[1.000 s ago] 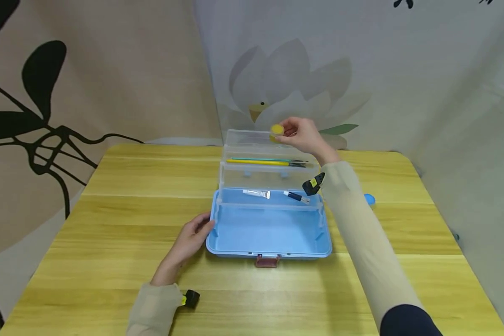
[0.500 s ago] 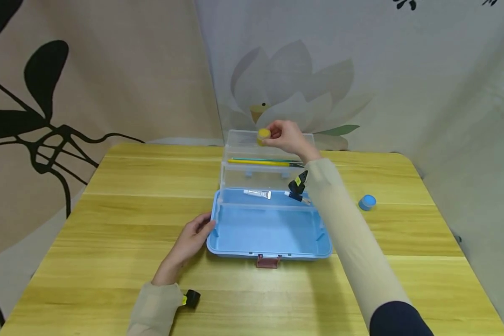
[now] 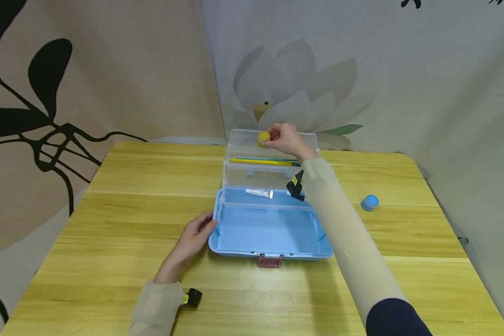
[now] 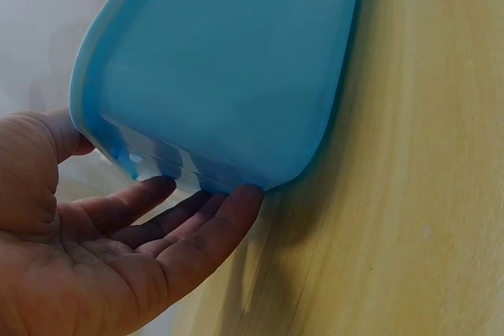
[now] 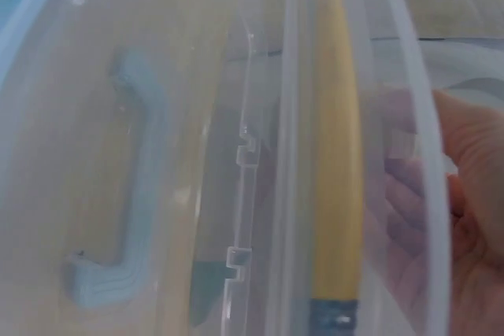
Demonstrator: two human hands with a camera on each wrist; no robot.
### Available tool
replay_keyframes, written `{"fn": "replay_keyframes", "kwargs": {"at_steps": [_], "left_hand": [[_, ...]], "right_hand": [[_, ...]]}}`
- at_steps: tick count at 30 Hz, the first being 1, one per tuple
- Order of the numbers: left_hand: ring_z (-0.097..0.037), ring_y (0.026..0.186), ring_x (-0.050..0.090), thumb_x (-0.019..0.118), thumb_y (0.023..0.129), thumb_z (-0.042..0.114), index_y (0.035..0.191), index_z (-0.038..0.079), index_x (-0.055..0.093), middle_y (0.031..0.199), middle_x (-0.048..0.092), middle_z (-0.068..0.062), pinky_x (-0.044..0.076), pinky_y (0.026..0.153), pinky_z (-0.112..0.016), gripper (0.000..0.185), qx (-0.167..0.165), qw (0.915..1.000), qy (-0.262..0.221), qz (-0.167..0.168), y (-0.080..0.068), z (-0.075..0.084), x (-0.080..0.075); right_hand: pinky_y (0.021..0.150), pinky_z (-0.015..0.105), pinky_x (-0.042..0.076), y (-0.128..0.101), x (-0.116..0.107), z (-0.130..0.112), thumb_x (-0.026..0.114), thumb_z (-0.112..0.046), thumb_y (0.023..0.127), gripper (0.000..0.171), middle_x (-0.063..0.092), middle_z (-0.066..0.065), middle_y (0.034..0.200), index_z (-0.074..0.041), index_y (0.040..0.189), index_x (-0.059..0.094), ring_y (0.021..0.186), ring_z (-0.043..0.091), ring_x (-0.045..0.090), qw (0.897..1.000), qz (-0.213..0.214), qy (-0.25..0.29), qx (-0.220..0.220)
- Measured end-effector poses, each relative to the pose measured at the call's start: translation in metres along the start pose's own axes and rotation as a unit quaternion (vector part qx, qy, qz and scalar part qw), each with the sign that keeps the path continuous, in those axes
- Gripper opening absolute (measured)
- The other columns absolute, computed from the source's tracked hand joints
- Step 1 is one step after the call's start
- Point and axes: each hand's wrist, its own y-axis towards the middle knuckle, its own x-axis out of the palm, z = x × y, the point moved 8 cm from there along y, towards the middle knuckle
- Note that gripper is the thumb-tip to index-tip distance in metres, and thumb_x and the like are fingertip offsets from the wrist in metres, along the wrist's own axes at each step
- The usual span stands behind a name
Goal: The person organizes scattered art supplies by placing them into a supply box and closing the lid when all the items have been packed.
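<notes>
Head view: right hand (image 3: 286, 139) reached over the box (image 3: 270, 233), pinching a small yellow pot (image 3: 263, 137) above the clear top tray (image 3: 243, 140). Left wrist: left hand (image 4: 94, 249) lay open, straight fingers against the box's blue corner. Right wrist: blurred; yellow brush (image 5: 337, 194) apparently behind clear plastic.

A yellow wooden table (image 3: 109, 219) with rounded corners filled the lower part of the head view. Behind it hung fabric backdrops: a beige panel (image 3: 122, 70) printed with black leaves and stems at left, a pale grey one (image 3: 403, 70) bearing a large lotus flower (image 3: 294, 88) at right. Even, soft light.
</notes>
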Motion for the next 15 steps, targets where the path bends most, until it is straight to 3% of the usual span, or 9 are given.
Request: {"fn": "replay_keyframes", "kwargs": {"at_steps": [15], "left_hand": [[-0.032, 0.123, 0.045, 0.046, 0.100, 0.021, 0.135, -0.007, 0.042, 0.136, 0.045, -0.025, 0.038, 0.102, -0.045, 0.045, 0.003, 1.0000, -0.008, -0.002, -0.0006, 0.0007, 0.0004]], "right_hand": [[0.082, 0.030, 0.049, 0.0000, 0.0032, 0.0055, 0.068, -0.010, 0.086, 0.029, 0.061, 0.016, 0.104, 0.004, 0.111, 0.060, 0.091, 0.025, 0.056, 1.000, 0.007, 0.018, 0.018]]}}
